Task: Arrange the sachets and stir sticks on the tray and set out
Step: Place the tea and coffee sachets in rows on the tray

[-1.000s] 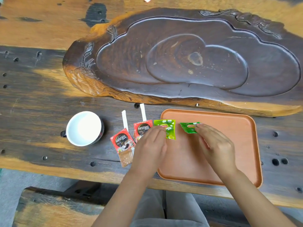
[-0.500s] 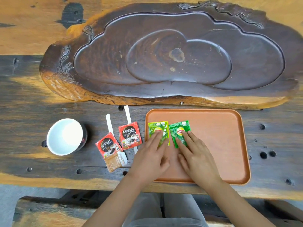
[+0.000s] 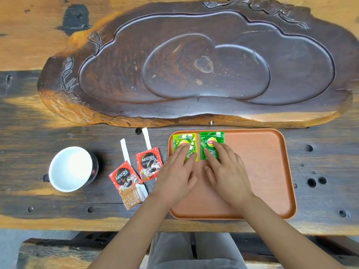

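An orange tray (image 3: pixel 260 171) lies on the table in front of me. Two green tea sachets lie side by side in its far left corner: a light green sachet (image 3: pixel 184 141) and a dark green sachet (image 3: pixel 210 141). My left hand (image 3: pixel 176 175) rests flat with its fingertips on the light one. My right hand (image 3: pixel 227 171) presses its fingertips on the dark one. Left of the tray lie two red coffee sachets (image 3: pixel 149 164) (image 3: pixel 124 176), a brown sachet (image 3: pixel 134 197) and two white stir sticks (image 3: pixel 125 150) (image 3: pixel 146 137).
A white cup (image 3: pixel 71 168) stands at the left of the sachets. A large carved dark wooden tea tray (image 3: pixel 194 65) fills the far side of the table. The table top (image 3: pixel 29 123) has several small holes. The table's near edge runs below the orange tray.
Both green sachets have been slid onto the tray and up to its far left corner, side by side. My hands have moved forward with them, fingers flat.
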A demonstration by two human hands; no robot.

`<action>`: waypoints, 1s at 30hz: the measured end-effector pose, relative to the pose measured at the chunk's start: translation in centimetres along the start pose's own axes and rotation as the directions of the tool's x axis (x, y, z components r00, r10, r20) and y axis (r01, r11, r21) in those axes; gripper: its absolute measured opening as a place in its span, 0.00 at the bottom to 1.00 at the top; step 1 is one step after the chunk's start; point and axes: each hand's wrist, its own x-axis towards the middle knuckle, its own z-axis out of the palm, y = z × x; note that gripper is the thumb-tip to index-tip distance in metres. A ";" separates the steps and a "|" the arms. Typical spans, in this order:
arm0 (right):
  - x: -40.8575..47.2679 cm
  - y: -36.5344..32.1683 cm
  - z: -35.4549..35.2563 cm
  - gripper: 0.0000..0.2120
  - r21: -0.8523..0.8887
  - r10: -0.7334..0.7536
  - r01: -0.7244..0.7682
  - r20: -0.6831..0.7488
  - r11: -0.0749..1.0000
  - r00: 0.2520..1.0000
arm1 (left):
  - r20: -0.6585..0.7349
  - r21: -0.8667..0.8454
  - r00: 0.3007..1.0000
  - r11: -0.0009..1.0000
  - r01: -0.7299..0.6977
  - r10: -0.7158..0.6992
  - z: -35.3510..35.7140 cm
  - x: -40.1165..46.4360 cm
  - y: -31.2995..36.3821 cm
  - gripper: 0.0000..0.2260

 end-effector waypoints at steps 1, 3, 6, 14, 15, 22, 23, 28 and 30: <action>0.0 0.0 0.0 0.21 -0.002 0.000 0.000 0.005 1.000 1.000 | -0.004 -0.001 1.000 1.000 0.001 -0.001 0.0 0.0 0.0 0.22; -0.1 0.1 0.0 0.21 -0.011 -0.005 0.005 0.015 1.000 1.000 | -0.013 0.005 1.000 1.000 0.001 -0.001 0.0 0.1 0.1 0.21; 0.0 0.1 -0.1 0.21 -0.014 -0.002 0.002 0.017 1.000 1.000 | -0.023 0.004 1.000 1.000 -0.001 0.001 -0.1 0.2 0.1 0.21; 0.0 0.0 -0.4 0.20 -0.016 0.004 -0.004 0.025 1.000 1.000 | -0.012 -0.003 1.000 1.000 -0.017 0.017 0.0 0.3 -0.3 0.20; 0.0 -0.1 -0.4 0.20 -0.013 0.007 -0.007 0.025 1.000 1.000 | -0.008 0.000 1.000 1.000 -0.018 0.018 0.0 0.2 -0.4 0.20; -0.1 -1.3 -1.2 0.21 0.034 0.042 -0.041 -0.014 0.999 0.999 | -0.079 -0.079 0.997 0.996 -0.028 0.022 -1.3 -0.8 0.2 0.22; 0.0 -1.6 -1.4 0.22 0.052 0.029 -0.027 -0.036 0.998 0.999 | -0.124 -0.104 0.992 0.994 -0.019 0.006 -1.8 -1.3 0.1 0.21; 1.1 -4.7 -1.6 0.22 0.131 -0.161 0.172 -0.086 0.976 0.983 | -0.302 -0.215 0.925 0.962 0.170 -0.231 -4.4 -5.8 -4.0 0.19; 2.0 -6.5 -1.4 0.21 0.124 -0.247 0.253 -0.061 0.960 0.967 | -0.280 -0.185 0.912 0.949 0.256 -0.300 -4.9 -7.7 -6.3 0.20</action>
